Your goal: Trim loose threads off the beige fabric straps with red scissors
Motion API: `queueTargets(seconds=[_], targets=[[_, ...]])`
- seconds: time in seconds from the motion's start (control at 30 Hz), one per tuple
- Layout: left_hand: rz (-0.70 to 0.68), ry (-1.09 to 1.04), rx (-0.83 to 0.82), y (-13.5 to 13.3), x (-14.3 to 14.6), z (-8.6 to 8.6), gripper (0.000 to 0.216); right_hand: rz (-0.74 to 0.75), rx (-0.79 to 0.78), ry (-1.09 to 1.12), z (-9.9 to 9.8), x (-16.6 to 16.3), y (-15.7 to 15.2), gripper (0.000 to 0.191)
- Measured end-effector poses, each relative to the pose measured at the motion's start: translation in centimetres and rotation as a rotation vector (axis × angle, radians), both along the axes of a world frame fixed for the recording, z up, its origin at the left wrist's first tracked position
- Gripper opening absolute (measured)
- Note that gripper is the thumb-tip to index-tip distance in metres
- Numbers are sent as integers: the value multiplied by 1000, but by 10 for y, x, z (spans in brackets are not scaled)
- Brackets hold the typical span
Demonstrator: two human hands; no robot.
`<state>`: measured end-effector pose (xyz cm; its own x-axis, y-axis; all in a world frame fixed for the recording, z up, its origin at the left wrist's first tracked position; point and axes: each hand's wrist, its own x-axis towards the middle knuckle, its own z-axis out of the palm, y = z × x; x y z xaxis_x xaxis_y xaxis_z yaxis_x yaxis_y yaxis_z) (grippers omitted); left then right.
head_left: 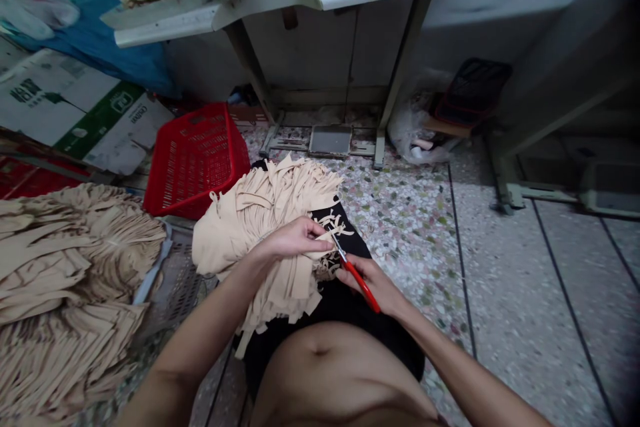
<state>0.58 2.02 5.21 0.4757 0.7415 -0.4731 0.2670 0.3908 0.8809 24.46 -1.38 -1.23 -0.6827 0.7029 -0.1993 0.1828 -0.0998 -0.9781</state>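
Observation:
A bundle of beige fabric strips (260, 240) lies across my lap on black shorts (340, 303). My left hand (295, 238) pinches some of the strips at the bundle's right side. My right hand (367, 280) grips red-handled scissors (356, 279), whose metal blades reach in beside my left fingertips, touching the fabric. Small, dark-edged beige scraps (333, 230) lie on the black cloth around the blades.
A large heap of beige strips (65, 280) sits at left on a grey plastic crate (175, 287). Ahead are a tilted red basket (197, 160), a cardboard box (75, 103), a white work table (280, 0) with metal legs, and a plastic bag (413, 130) on the terrazzo floor.

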Motion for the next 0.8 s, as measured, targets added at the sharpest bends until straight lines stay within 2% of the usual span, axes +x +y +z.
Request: queueTargets(seconds=[0.23, 0.33, 0.43, 0.47, 0.6, 0.8], targets=[[-42, 54, 75, -1, -1, 4, 40, -76, -102, -78, -12, -2, -5, 58], [-112, 105, 220, -7, -5, 14, 38, -148, -132, -64, -18, 1, -10, 59], [-240, 147, 352, -18, -9, 23, 38, -125, -131, -57, -19, 4, -16, 59], [-242, 148, 366, -21, -10, 24, 38, -93, -156, -54, -17, 5, -18, 58], [-95, 123, 293, -29, -9, 18, 34, -18, -257, 25, -9, 4, -23, 53], [-66, 111, 228, -27, -4, 10, 32, 8, -124, 63, -4, 0, -19, 51]])
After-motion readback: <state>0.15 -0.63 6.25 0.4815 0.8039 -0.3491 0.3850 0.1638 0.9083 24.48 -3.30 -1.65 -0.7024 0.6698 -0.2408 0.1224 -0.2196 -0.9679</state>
